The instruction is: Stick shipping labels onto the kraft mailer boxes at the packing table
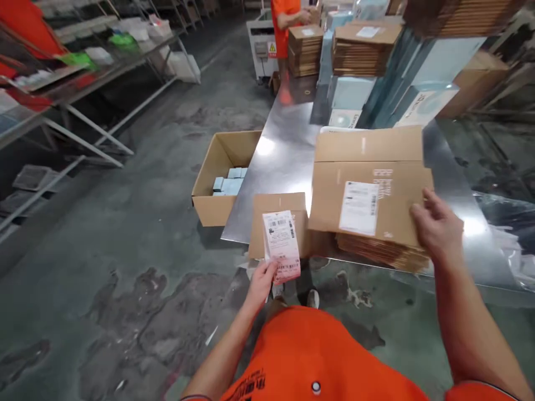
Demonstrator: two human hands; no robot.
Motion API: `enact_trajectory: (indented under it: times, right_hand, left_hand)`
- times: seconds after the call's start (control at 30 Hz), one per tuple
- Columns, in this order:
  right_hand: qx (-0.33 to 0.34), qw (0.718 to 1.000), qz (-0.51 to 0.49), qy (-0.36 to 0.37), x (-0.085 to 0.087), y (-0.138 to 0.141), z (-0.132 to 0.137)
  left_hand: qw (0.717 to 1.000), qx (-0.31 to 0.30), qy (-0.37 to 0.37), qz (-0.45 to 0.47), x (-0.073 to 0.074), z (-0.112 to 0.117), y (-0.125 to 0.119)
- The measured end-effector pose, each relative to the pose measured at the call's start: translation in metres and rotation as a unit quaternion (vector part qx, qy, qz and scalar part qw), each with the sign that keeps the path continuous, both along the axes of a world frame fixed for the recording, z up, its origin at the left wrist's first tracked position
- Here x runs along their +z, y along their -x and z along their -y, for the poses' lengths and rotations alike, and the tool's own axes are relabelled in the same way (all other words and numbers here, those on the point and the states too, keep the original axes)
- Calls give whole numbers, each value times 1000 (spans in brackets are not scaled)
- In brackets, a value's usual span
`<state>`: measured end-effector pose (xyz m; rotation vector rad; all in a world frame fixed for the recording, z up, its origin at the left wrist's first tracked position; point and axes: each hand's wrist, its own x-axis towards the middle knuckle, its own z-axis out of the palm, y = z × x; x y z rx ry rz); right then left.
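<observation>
My left hand (263, 281) is closed on the lower edge of a printed shipping label sheet (281, 239), white with a pinkish lower end. Behind the sheet is a small flat cardboard piece (259, 217) at the table's near edge; whether my fingers also hold it, I cannot tell. My right hand (438, 225) grips the right edge of a flattened cardboard box (326, 189) that bears a white label (359, 207). That box lies tilted over a stack of flattened boxes (384, 253) on the metal table.
The metal table (284, 133) runs away from me. Light-blue boxes (353, 92) and more flattened cartons (361, 53) are piled at its far right. An open carton (215, 211) with small blue boxes stands left on the floor. A co-worker in orange (284, 28) stands beyond.
</observation>
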<state>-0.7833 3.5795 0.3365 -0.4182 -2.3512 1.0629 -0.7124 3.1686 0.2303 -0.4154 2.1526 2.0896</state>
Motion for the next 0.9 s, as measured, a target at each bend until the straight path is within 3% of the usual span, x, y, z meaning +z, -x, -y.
enact_trajectory:
  times: [0.07, 0.1, 0.17, 0.23, 0.3, 0.33, 0.4, 0.43, 0.5, 0.6, 0.73, 0.9]
  right_hand:
    - [-36, 996, 80, -13, 12, 0, -53]
    - [-47, 992, 108, -47, 17, 0, -65]
    - [-29, 985, 75, -154, 21, -1, -58]
    - [79, 982, -14, -169, 20, -3, -14]
    - [282, 958, 11, -51, 14, -5, 47]
    - [382, 921, 71, 14, 10, -4, 77]
    - [514, 828, 190, 119, -4, 1, 127]
    - [548, 787, 238, 153, -13, 4, 145]
    - [562, 749, 294, 193, -32, 12, 171]
    - [533, 764, 311, 187, -58, 16, 197]
    - [528, 779, 311, 132, -82, 8, 227]
    - [500, 830, 242, 53, -114, 18, 242]
  left_hand:
    - [999, -41, 1, 0, 4, -20, -6]
    - [998, -62, -2, 5, 6, -28, -9]
    - [995, -96, -15, 17, 12, -41, -19]
    - [991, -128, -22, 20, 18, -49, -28]
    - [987, -157, -23, 8, 22, -52, -37]
    - [985, -169, -25, 4, 23, -52, -40]
    - [983, -183, -27, -1, 21, -46, -46]
    - [982, -188, -27, 3, 20, -42, -48]
    - [981, -190, -37, 16, 17, -30, -50]
    - [990, -112, -84, 15, 12, -14, -42]
    - [996, 36, -84, 1, 1, -6, -5]
    - [990, 88, -63, 92, -34, -6, 35]
